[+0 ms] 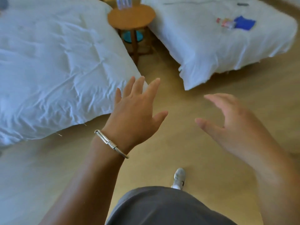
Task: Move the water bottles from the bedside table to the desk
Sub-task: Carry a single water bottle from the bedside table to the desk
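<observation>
Both hands empty: left hand (pixel 135 111), right hand (pixel 230 125); water bottles (pixel 124 2) on bedside table (pixel 131 17)

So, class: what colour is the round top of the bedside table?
The bedside table has an orange-brown wooden top, seen in the head view.

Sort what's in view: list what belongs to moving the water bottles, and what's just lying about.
For the job:
water bottles
round bedside table
left hand, empty
right hand, empty

Lying about:
blue item on the right bed
small packet beside it
left bed
</observation>
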